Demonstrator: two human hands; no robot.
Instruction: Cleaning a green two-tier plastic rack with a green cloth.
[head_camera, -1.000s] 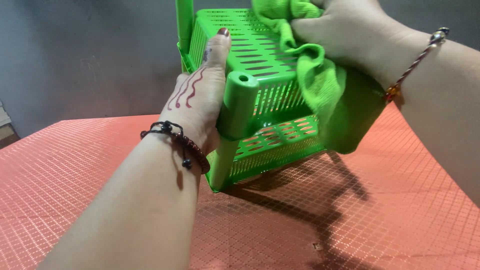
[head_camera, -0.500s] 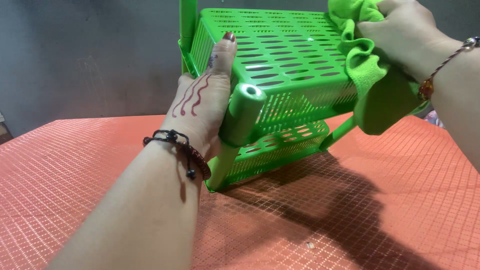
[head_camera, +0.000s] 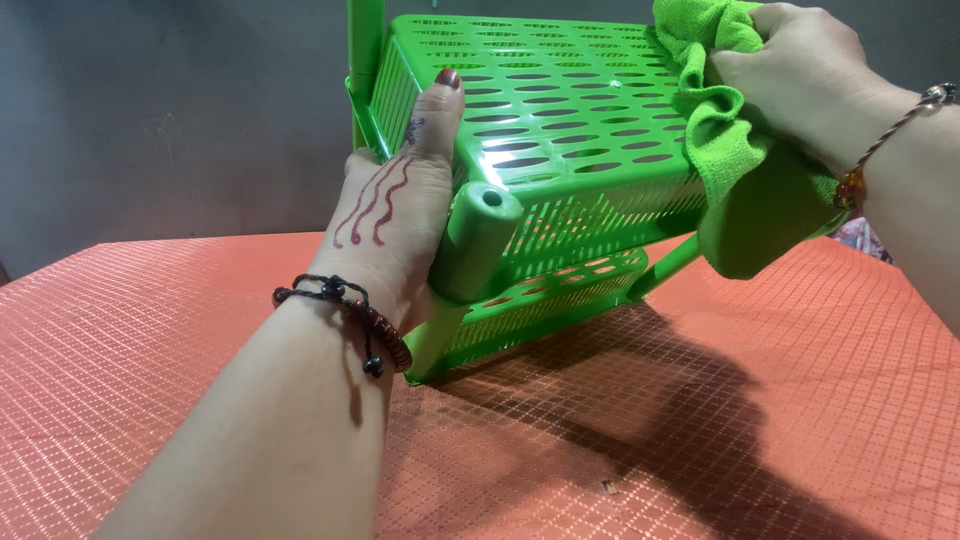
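A bright green plastic rack (head_camera: 560, 130) with slotted shelves is tilted toward me, its lower corner resting on the orange table (head_camera: 180, 330). My left hand (head_camera: 400, 205) grips the rack's near left corner post, thumb lying on the upper shelf. My right hand (head_camera: 800, 70) holds a bunched green cloth (head_camera: 725, 140) against the upper shelf's right edge. The cloth hangs down over that side and hides the right corner of the rack.
The table has an orange covering with a fine grid pattern. A grey wall (head_camera: 170, 110) rises right behind the table. Beaded bracelets sit on both wrists. The rack casts a dark shadow (head_camera: 680, 410) on the table at the right.
My right hand has carried the cloth from the middle of the upper shelf to its right edge. The rack's tilt shifted slightly while my left hand kept its grip.
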